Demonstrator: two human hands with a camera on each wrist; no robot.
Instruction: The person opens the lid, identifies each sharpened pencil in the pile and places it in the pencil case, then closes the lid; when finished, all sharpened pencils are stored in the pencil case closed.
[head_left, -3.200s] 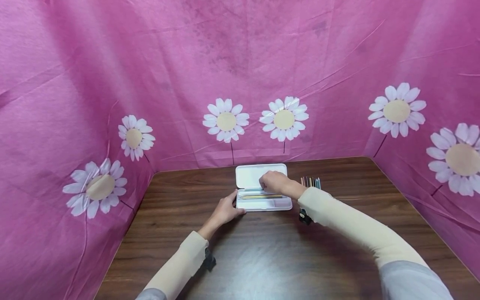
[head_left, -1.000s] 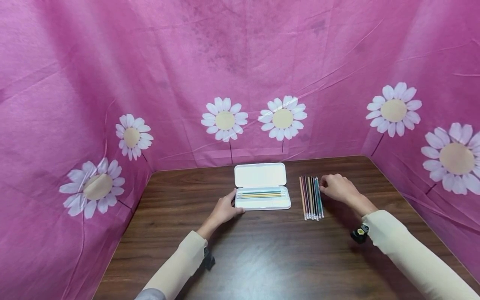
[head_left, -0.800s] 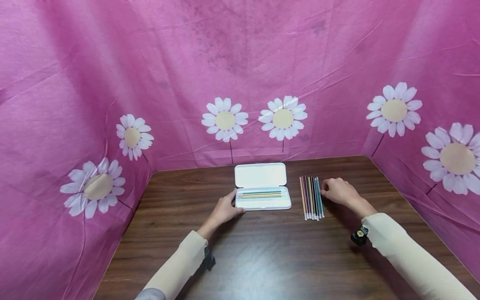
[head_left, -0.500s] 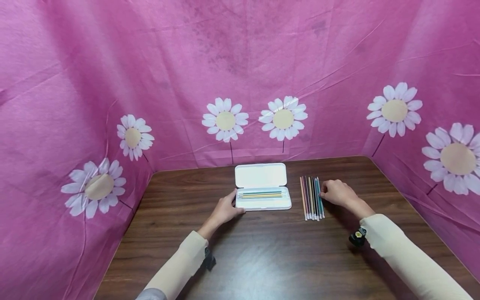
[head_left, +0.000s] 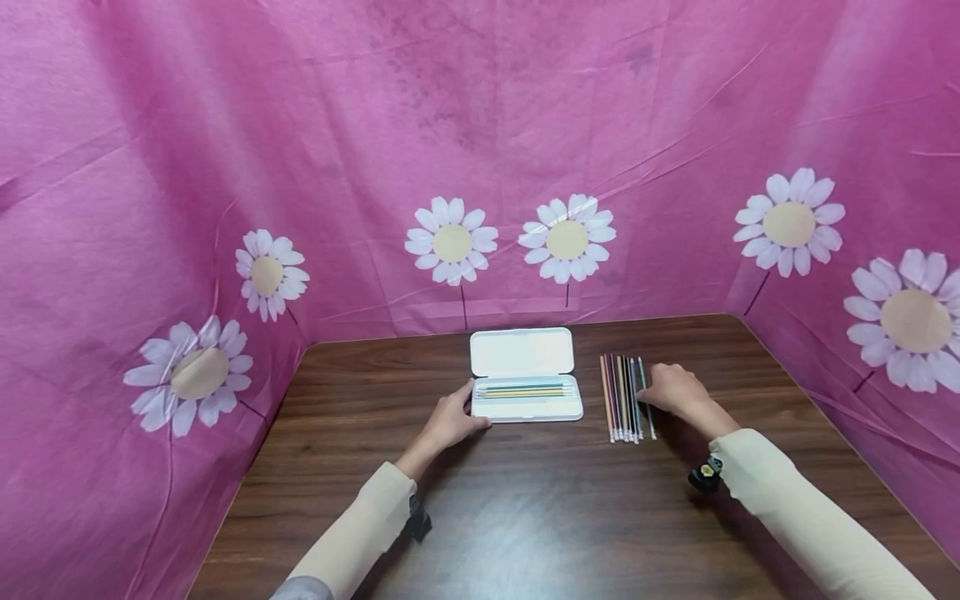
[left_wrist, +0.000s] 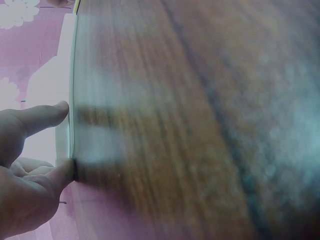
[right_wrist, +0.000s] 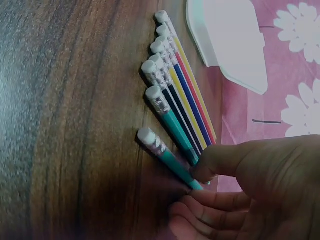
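A white pencil case (head_left: 528,410) lies with its lid raised at the back, and several pencils (head_left: 525,390) lie across its inside. At its left end my left hand (head_left: 450,418) grips the case, thumb on the front side and fingers at the left edge. Right of the case, several coloured pencils (head_left: 619,400) lie side by side, eraser ends toward me. My right hand (head_left: 675,389) pinches a green pencil (right_wrist: 167,159) between thumb and index finger. In the right wrist view this pencil stands a little apart from the row; its far end is hidden by the hand.
The brown wooden table (head_left: 517,508) reaches back to a pink cloth (head_left: 360,167) printed with white daisies, which also hangs along both sides. The raised lid (head_left: 521,352) stands close to the table's back edge.
The right hand has gone from over the case to the row's right end and now pinches a green pencil, drawn slightly right of the others. The left hand stays on the case.
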